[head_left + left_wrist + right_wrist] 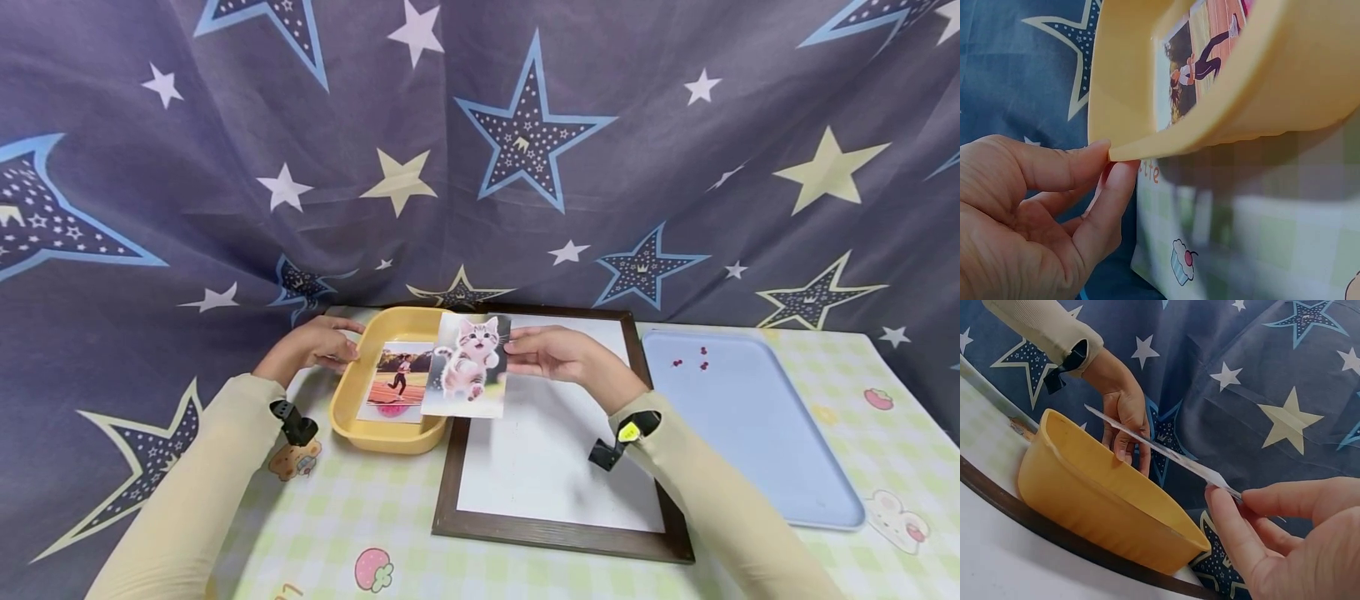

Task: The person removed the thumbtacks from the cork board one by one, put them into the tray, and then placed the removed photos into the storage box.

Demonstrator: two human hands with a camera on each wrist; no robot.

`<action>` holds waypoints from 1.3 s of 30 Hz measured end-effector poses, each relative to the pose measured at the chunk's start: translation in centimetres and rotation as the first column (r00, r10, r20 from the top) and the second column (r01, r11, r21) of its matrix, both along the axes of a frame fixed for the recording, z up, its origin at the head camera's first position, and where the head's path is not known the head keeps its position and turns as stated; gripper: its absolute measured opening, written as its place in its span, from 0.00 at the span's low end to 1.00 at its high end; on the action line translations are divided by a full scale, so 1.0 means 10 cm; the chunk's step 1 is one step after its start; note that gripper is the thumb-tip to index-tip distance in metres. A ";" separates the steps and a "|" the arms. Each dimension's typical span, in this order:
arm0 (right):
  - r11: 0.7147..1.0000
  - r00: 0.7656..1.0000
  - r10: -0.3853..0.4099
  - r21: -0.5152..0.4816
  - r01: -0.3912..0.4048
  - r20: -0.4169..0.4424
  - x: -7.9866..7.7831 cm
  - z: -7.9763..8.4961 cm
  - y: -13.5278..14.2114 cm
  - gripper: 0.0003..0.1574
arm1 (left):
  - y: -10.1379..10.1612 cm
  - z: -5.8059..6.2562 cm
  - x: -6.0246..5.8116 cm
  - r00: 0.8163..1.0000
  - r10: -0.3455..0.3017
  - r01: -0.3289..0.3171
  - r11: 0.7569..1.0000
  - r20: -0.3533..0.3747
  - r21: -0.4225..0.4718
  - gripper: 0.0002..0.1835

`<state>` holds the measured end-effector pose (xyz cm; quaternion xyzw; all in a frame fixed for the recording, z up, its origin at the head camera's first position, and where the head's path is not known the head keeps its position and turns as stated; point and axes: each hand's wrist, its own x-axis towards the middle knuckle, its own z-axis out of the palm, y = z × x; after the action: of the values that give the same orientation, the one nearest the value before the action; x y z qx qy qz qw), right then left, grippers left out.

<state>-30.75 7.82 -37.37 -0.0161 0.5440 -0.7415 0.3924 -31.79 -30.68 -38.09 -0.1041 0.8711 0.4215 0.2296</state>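
Observation:
My left hand (pixel 321 343) pinches the rim of a yellow plastic basin (pixel 1166 147) between thumb and finger, at its far left side. Inside the basin lies a photo of a runner on a track (pixel 401 375), on top of another picture whose pink part (pixel 390 411) peeks out below. My right hand (pixel 551 357) holds a kitten photo (pixel 468 367) by its right edge, thumb on one face and fingers on the other. That photo is raised over the basin's right side and covers part of its rim. Seen edge-on in the right wrist view, the photo (pixel 1160 449) tilts above the basin.
A white board with a dark brown frame (pixel 562 543) lies under my right forearm, right of the basin. Farther right is a light blue tray (pixel 757 417) with several small red pins (pixel 703 365). A star-patterned curtain (pixel 480 233) hangs behind the checked tablecloth (pixel 322 533).

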 end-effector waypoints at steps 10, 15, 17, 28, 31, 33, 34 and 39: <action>0.999 0.999 0.025 0.026 -0.024 -0.023 -0.07 0.07 -0.27 0.14 | -0.02 0.00 0.00 1.000 -0.007 0.007 1.000 -0.007 0.017 0.38; 0.998 1.000 0.011 0.065 -0.010 -0.023 -0.10 0.07 -0.40 0.12 | -0.02 -0.01 0.00 1.000 -0.011 0.011 1.000 -0.008 0.023 0.38; 0.997 1.000 -0.004 0.079 0.006 -0.017 -0.12 0.07 -0.45 0.11 | -0.02 0.00 0.00 1.000 -0.010 0.010 1.000 -0.007 0.018 0.37; 0.982 0.994 -0.087 0.161 0.098 -0.069 -0.18 0.07 -0.64 0.11 | -0.02 0.03 0.01 1.000 -0.016 0.016 1.000 0.006 0.019 0.38; 0.977 0.991 -0.104 0.180 0.117 -0.081 -0.20 0.08 -0.69 0.15 | -0.03 0.03 0.00 1.000 -0.013 0.013 1.000 0.007 0.022 0.38; 0.973 0.990 -0.118 0.188 0.132 -0.080 -0.21 0.08 -0.72 0.19 | -0.03 0.04 0.00 1.000 -0.012 0.012 1.000 0.009 0.024 0.38; 0.972 0.989 -0.124 0.190 0.138 -0.080 -0.21 0.08 -0.74 0.21 | -0.03 0.03 -0.01 1.000 -0.013 0.012 1.000 0.010 0.025 0.38; 0.965 0.987 -0.138 0.211 0.153 -0.083 -0.21 0.07 -0.82 0.26 | -0.04 0.01 0.00 1.000 -0.023 0.022 0.999 0.014 0.030 0.38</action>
<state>-32.84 -0.35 -36.70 0.0417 0.6341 -0.7038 0.3176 -31.84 -31.05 -37.96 -0.0939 0.8642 0.4310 0.2422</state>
